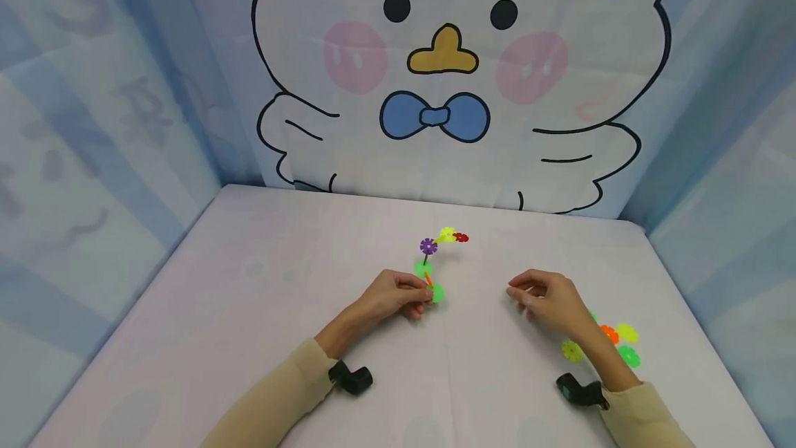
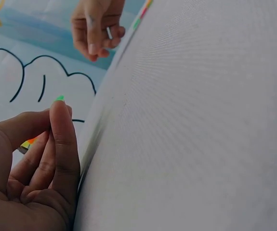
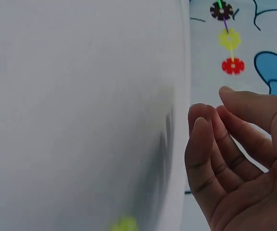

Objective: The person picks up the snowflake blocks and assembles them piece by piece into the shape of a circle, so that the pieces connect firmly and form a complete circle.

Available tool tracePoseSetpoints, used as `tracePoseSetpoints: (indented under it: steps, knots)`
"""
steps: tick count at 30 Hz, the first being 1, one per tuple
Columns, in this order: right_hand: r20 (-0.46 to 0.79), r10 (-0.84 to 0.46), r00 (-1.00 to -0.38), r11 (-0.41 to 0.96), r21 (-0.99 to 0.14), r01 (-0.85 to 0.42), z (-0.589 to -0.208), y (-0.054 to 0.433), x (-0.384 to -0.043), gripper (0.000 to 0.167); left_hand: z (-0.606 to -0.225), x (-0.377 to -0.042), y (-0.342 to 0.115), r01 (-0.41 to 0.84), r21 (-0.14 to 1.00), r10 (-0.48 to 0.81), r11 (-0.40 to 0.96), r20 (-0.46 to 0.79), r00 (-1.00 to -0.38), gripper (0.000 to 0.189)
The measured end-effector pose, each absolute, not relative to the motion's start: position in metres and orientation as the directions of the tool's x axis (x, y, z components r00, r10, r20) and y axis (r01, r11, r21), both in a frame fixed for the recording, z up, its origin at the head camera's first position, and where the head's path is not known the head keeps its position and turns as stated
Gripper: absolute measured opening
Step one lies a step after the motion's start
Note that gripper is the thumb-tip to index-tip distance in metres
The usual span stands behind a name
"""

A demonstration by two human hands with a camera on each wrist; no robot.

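Observation:
My left hand (image 1: 398, 294) pinches a green snowflake disc (image 1: 438, 293) between thumb and fingertips. This disc is the near end of a chain of interlocking plastic discs. An orange disc (image 1: 428, 279) seen edge-on, another green disc (image 1: 423, 268), a purple disc (image 1: 428, 246), a yellow disc (image 1: 448, 234) and a red disc (image 1: 461, 237) follow along it. In the right wrist view a dark disc (image 3: 221, 10) also shows in the chain. Off to the right, my right hand (image 1: 546, 297) hovers over the table with loosely bent fingers, thumb and fingertips apart, holding nothing.
Loose discs lie beside and partly behind the right forearm: an orange one (image 1: 609, 334), a yellow one (image 1: 628, 333), a green one (image 1: 629, 356) and a yellow-green one (image 1: 572, 350). Printed curtains (image 1: 721, 178) surround the white table (image 1: 249, 365) at the back and sides.

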State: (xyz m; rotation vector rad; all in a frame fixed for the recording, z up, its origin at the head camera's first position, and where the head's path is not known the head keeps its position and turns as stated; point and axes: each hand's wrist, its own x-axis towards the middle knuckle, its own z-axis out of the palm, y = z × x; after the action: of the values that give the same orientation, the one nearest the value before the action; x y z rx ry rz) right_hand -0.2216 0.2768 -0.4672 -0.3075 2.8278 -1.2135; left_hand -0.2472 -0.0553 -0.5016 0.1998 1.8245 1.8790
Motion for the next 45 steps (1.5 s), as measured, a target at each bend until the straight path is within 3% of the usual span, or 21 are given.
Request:
tracePoseSetpoints:
  steps: [9, 16, 35, 45]
  knots:
    - [0.043, -0.076, -0.996, 0.861, -0.501, -0.087, -0.459, 0.357, -0.2, 0.033, -0.5, -0.247, -0.055, -0.257, 0.966, 0.465, 0.02, -0.237, -0.853, 0.024]
    - [-0.039, -0.026, -0.999, 0.918, -0.396, -0.008, -0.46, 0.387, -0.19, 0.049, -0.499, -0.247, -0.052, -0.256, 0.966, 0.474, 0.018, -0.234, -0.849, 0.023]
    - [-0.032, -0.012, -0.999, 0.913, -0.409, 0.002, -0.46, 0.379, -0.195, 0.035, -0.5, -0.247, -0.054, -0.263, 0.964, 0.471, 0.028, -0.245, -0.848, 0.023]
    - [-0.048, -0.008, -0.999, 0.807, -0.59, 0.022, -0.458, 0.366, -0.193, 0.034, -0.498, -0.246, -0.055, -0.252, 0.967, 0.456, 0.04, -0.242, -0.856, 0.022]
